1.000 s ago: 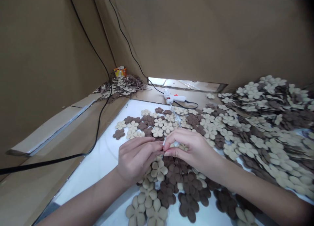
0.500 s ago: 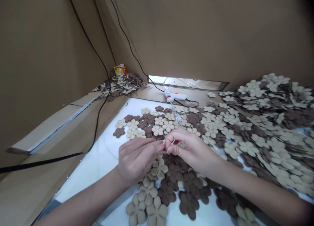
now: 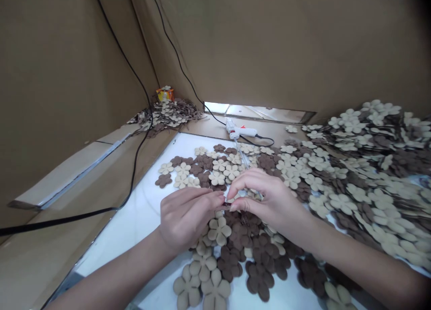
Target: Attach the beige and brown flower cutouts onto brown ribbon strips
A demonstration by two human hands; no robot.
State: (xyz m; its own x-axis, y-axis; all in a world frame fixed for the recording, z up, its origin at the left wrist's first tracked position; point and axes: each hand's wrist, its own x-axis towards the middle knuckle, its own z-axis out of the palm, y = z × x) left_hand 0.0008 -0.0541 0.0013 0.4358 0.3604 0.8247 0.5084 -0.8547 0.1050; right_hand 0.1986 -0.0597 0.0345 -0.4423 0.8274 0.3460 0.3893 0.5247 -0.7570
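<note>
A hand could pass over the white board (image 3: 138, 220) to the left of the left hand (image 3: 188, 213) — a black cable (image 3: 67, 219) drapes beyond it. Straight ahead on the far side, the glue gun (image 3: 248, 132) stands in the way; on the right, heaped flowers (image 3: 363, 130) block low passage.

The flowers (image 3: 219, 231) look like matt cloth, the glue gun (image 3: 247, 132) smooth plastic.
</note>
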